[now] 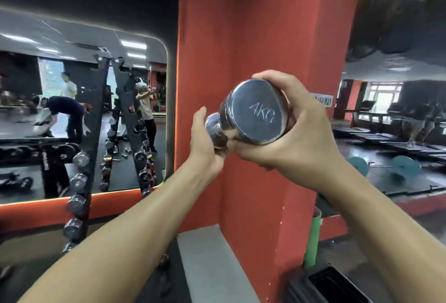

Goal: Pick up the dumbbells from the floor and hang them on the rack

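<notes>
A chrome dumbbell marked 4KG is held up at chest height in front of a red pillar, its near head facing me. My right hand wraps around that near head from the right. My left hand grips the far head and handle from the left. The black vertical dumbbell rack stands at the left against the mirror, with several chrome dumbbells hung down its side. The rack's upper pegs look bare.
The red pillar stands straight ahead, with mirrors on both sides reflecting the gym and people. A green roll leans at the pillar's right base beside a black object. A grey ledge lies below.
</notes>
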Demonstrator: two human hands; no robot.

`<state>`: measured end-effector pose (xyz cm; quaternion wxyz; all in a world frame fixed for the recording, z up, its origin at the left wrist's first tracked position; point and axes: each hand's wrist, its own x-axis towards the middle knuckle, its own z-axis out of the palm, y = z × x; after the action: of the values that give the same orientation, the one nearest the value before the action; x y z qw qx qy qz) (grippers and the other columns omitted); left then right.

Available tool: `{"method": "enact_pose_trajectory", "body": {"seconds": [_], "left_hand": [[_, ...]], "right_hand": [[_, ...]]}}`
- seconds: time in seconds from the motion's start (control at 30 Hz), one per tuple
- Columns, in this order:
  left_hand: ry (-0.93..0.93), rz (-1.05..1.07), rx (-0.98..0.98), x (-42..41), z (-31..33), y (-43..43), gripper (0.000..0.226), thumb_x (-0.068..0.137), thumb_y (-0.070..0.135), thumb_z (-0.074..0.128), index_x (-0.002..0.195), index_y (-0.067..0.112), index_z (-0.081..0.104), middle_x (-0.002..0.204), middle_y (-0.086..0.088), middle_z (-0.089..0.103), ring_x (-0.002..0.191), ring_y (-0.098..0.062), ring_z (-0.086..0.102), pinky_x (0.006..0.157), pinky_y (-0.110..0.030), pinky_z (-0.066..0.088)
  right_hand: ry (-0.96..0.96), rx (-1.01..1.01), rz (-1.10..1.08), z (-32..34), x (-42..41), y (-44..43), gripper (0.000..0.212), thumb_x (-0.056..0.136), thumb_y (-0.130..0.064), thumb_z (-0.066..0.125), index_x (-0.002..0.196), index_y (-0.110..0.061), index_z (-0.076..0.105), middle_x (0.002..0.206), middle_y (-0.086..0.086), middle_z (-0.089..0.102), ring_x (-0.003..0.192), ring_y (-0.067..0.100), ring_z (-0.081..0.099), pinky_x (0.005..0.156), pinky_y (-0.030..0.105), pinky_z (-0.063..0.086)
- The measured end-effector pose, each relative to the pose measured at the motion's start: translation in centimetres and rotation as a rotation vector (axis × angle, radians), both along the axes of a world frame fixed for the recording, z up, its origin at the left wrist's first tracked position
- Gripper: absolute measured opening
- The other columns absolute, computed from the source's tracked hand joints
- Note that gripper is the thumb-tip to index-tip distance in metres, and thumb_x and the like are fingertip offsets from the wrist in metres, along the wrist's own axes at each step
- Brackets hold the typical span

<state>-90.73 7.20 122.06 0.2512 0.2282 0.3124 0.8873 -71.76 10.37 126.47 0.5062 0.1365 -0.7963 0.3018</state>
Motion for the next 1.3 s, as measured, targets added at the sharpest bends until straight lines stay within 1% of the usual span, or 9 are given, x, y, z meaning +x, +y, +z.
{"method": "enact_pose_trajectory", "body": {"seconds": [0.13,0.3,0.5,0.67,0.8,0.93,1.03,1.13,1.3], "left_hand": [[-0.025,0.159,0.003,-5.3,0.0,-3.9,0.033,0.094,0.04,0.06,0.103,0.012,0.074,0.098,-0.014,0.078,0.088,-0.029,0.076,0.066,-0.04,0.063],[0.012,0.374,-0.064,-8.8,1.0,-7.7,0.038,0.087,0.039,0.072,0.11,0.009,0.074,0.098,-0.016,0.079,0.079,-0.026,0.078,0.069,-0.04,0.063],[0.163,0.543,-0.069,-12.7,1.9,-10.0,0.027,0.097,0.039,0.065,0.078,0.024,0.077,0.082,-0.004,0.077,0.076,-0.019,0.076,0.082,-0.045,0.063],[0.231,0.899,-0.106,-15.5,2.7,-9.0,0.023,0.092,0.042,0.065,0.108,0.026,0.071,0.11,-0.008,0.073,0.087,-0.019,0.074,0.074,-0.04,0.063],[0.395,1.206,-0.214,-18.8,3.2,-6.5,0.023,0.085,0.056,0.062,0.103,0.042,0.068,0.123,0.009,0.069,0.122,-0.025,0.066,0.104,-0.057,0.053],[0.527,1.329,-0.292,-22.9,3.0,-4.5,0.02,0.092,0.052,0.06,0.107,0.039,0.065,0.101,0.036,0.064,0.103,0.018,0.056,0.086,-0.007,0.043],[0.521,1.365,-0.32,-26.3,2.1,-2.8,0.011,0.097,0.045,0.062,0.105,0.038,0.064,0.096,0.038,0.064,0.098,0.02,0.056,0.079,0.0,0.04],[0.474,1.384,-0.323,-29.6,1.2,-1.4,0.006,0.097,0.042,0.063,0.101,0.039,0.065,0.102,0.035,0.066,0.105,0.012,0.059,0.09,-0.009,0.045],[0.402,1.395,-0.308,-35.6,0.0,0.3,0.017,0.091,0.043,0.062,0.103,0.032,0.067,0.122,0.003,0.07,0.128,-0.025,0.062,0.11,-0.054,0.047]], "right_hand": [[0.023,-0.054,0.058,0.3,-5.3,0.7,0.077,0.063,-0.02,0.1,0.127,-0.026,0.058,0.114,-0.013,0.067,0.085,0.01,0.069,0.075,0.024,0.057],[0.004,-0.294,0.235,0.4,-11.3,2.5,0.073,0.063,-0.017,0.095,0.126,-0.028,0.06,0.09,0.003,0.075,0.053,0.019,0.065,0.047,0.033,0.055],[-0.029,-0.452,0.436,-0.2,-18.9,5.1,0.068,0.069,-0.016,0.09,0.129,-0.012,0.058,0.078,0.0,0.073,0.043,0.015,0.056,0.039,0.031,0.05],[-0.056,-0.537,0.511,-0.6,-26.5,7.7,0.068,0.074,-0.025,0.087,0.134,-0.023,0.056,0.069,-0.004,0.071,0.042,0.013,0.058,0.039,0.028,0.051],[-0.114,-0.597,0.555,-1.4,-33.1,10.4,0.064,0.067,-0.046,0.085,0.125,-0.041,0.059,0.064,0.003,0.068,0.042,0.02,0.058,0.04,0.029,0.05],[-0.161,-0.642,0.602,-2.2,-38.9,12.7,0.049,0.068,-0.047,0.084,0.112,-0.047,0.063,0.064,0.001,0.066,0.042,0.019,0.055,0.038,0.025,0.044],[-0.18,-0.651,0.631,-2.8,-43.1,14.3,0.043,0.069,-0.048,0.084,0.107,-0.049,0.063,0.068,-0.001,0.069,0.04,0.018,0.052,0.037,0.023,0.042],[-0.196,-0.649,0.64,-3.5,-46.7,15.7,0.047,0.07,-0.047,0.083,0.111,-0.045,0.061,0.07,-0.001,0.071,0.039,0.019,0.052,0.037,0.023,0.04],[-0.225,-0.636,0.62,-4.7,-53.4,17.4,0.043,0.07,-0.046,0.082,0.107,-0.046,0.061,0.07,-0.003,0.072,0.039,0.019,0.053,0.037,0.022,0.04]]}}
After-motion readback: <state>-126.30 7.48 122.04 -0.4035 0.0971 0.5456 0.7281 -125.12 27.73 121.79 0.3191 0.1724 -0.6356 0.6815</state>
